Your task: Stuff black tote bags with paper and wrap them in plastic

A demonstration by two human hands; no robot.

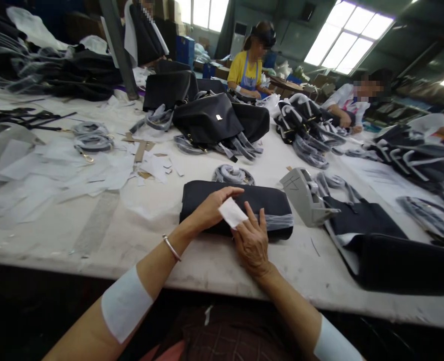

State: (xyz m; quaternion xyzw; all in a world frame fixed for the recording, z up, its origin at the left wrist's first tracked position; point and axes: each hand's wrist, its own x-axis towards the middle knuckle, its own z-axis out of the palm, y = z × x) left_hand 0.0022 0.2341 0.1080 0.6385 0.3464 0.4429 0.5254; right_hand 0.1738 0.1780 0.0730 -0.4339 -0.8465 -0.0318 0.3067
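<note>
Forearms come in from the near edge of the white table (143, 250), pale patches (127, 303) on both. Right hand (251, 245): fingers spread over the bag's front, not clenched; its index finger runs under a white slip (232, 214). Left hand (210, 206): loosely curled, fingers arched over the bag top, not a fist. Slip spans the gap between the hands; can't tell which one actually pinches it, or if both do. Black bag (276, 198) lies lengthwise under the hands, near the table edge, with a clear wrapped band (279, 221) across its right front. Handling, my read: bag looks light to moderate, body padded and fairly firm, rounded edges, surface smooth and a bit slick, scuffable. Take it by both short ends, palms flat; skip the plastic band, likely slippery. Slip looks thin, limp, easily creased: pinch by an edge. To the right, another black bag (406, 260) lies on the table; just right of the first bag, a grey tape dispenser (304, 198). Just behind it, a coiled wrapped strap (232, 174). Left, paper scraps (67, 165). Further back, piled bags (210, 118), then a co-worker in yellow (244, 72).
</note>
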